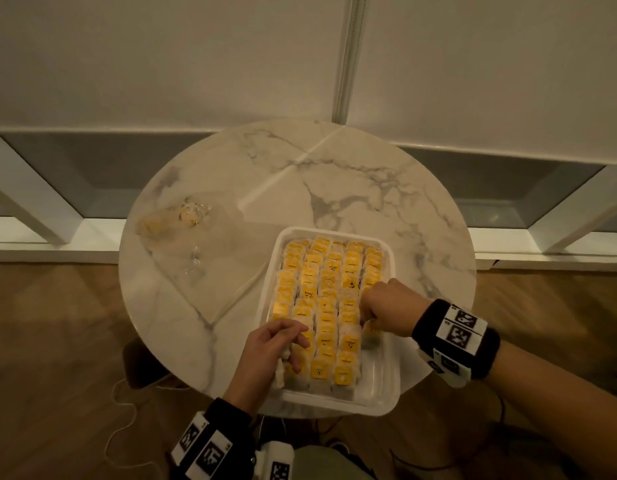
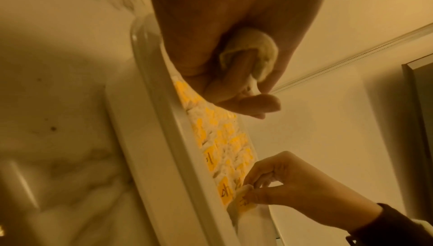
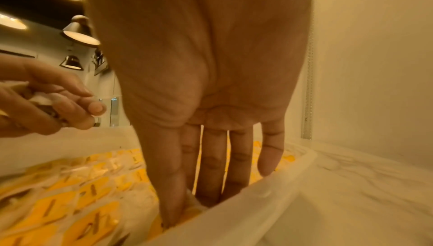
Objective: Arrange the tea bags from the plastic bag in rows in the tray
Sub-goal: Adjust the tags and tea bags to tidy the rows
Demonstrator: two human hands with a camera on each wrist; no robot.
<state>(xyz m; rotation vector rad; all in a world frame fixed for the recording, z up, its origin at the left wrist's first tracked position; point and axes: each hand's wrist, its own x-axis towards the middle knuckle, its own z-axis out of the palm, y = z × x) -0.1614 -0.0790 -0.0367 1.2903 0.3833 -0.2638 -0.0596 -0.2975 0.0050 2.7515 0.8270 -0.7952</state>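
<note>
The white tray [image 1: 386, 393] sits at the near edge of the round marble bench [image 1: 352, 174], close to the person so both hands can work in it. It is nearly full of tea bags [image 1: 326, 299] laid in overlapping rows with their yellow tags up; only the near right corner is bare. The right hand [image 1: 386, 306] reaches down along the tray's right wall, its thumb and fingertips pinching one tea bag [image 2: 243, 203] at the near end of the right-hand row, most likely to tuck it under the row's lap. The left hand [image 1: 275, 344] hovers over the tray's near left corner, its fingers curled round spare tea bags [image 2: 255, 55], seemingly a small reserve so the right hand need not go to the bag each time. The plastic bag [image 1: 182, 220] lies flattened near the bench's far left edge with a few bags inside, well apart from the tray.
</note>
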